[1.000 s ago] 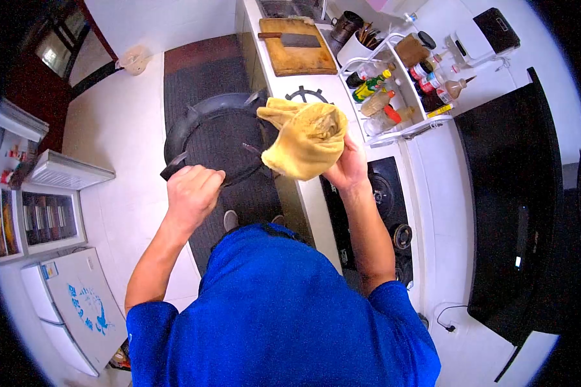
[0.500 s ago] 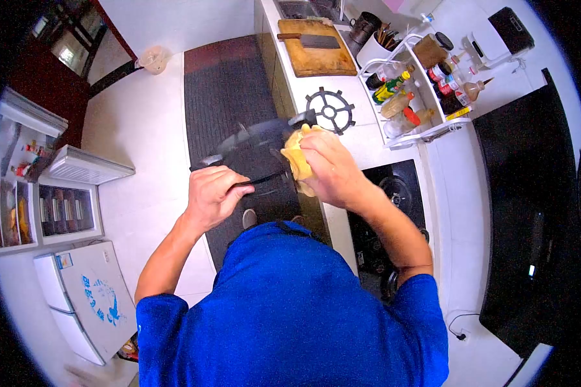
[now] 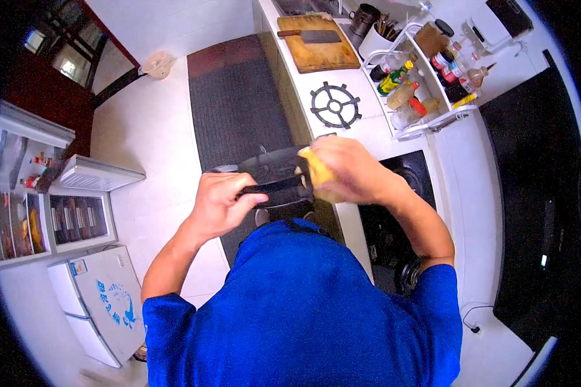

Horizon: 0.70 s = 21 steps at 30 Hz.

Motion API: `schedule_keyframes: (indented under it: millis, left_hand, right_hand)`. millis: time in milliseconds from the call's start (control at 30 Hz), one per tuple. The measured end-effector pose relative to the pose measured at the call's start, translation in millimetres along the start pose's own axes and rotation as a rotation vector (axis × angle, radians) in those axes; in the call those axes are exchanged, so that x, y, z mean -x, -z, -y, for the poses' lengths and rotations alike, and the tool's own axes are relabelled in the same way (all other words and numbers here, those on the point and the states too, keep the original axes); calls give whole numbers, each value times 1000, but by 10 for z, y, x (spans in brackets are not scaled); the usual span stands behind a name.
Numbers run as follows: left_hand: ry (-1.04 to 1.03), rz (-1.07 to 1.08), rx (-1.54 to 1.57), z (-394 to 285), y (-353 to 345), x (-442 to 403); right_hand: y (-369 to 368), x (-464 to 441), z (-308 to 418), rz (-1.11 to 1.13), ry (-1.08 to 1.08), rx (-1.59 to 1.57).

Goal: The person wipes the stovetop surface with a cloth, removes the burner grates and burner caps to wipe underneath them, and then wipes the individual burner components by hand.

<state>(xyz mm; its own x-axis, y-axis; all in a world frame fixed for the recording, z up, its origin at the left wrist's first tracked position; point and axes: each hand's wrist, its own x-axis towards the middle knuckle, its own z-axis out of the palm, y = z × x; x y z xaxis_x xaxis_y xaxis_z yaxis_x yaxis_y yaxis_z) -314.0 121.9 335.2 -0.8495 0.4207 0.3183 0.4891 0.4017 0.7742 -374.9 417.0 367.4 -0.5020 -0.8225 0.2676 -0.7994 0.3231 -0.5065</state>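
My left hand (image 3: 223, 200) is closed around the near left edge of a black stove grate (image 3: 274, 187), thumb along its rim. The grate is held tilted in the air above the dark floor mat, and it is smeared by motion. My right hand (image 3: 352, 169) presses a yellow cloth (image 3: 317, 174) against the grate's right side, fingers wrapped over the cloth. A second round black grate (image 3: 336, 105) with spokes lies flat on the white counter beyond my right hand.
A cleaver (image 3: 311, 36) rests on a wooden cutting board (image 3: 303, 58). Right of it stands a white rack (image 3: 384, 58) with bottles. The black gas stove (image 3: 394, 226) sits below my right forearm. An open fridge (image 3: 77, 222) is at left, with a white freezer (image 3: 100, 303) below.
The grate has turned to a more edge-on tilt. My right hand and the cloth have moved slightly down and right along it. My left hand keeps its hold, and the whole view has shifted a little.
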Motion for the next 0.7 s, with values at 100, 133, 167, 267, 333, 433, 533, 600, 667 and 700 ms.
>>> schedule_keyframes:
  millis: [100,133,167,267,333,433,533,600,667,700]
  left_hand:
    - [-32,-10,11,-41,-54,-100]
    - [-37,5,10,-51,-55,-96]
    - [-12,8,32,-50,-57,-85]
    - [52,8,168,6,10,51]
    - [97,7,275,104,59,116]
    - [260,-31,425,254,23,109]
    - [203,-15,242,151,-8,45]
    - [159,-36,259,105,31,-23]
    - [140,-23,263,47,113,-99]
    - [104,-25,257,41,115,-121]
  right_hand:
    - [50,-37,-27,-16,0,21]
    - [62,-19,-87,5,11,-3]
    - [81,44,-139,15,-27,-66]
    - [-8,293,-307,-25,-141,-261]
    - [-136,442,-431,-48,-185,-446]
    - [-135,402,-369,-135,-296,-505]
    - [8,324,-267,-152,-322,-392]
    - [92,312,-230,-158,-259,-310]
    - [217,259,-129,-128,-264,-268]
    - [277,219,-95,-129,-264,-268]
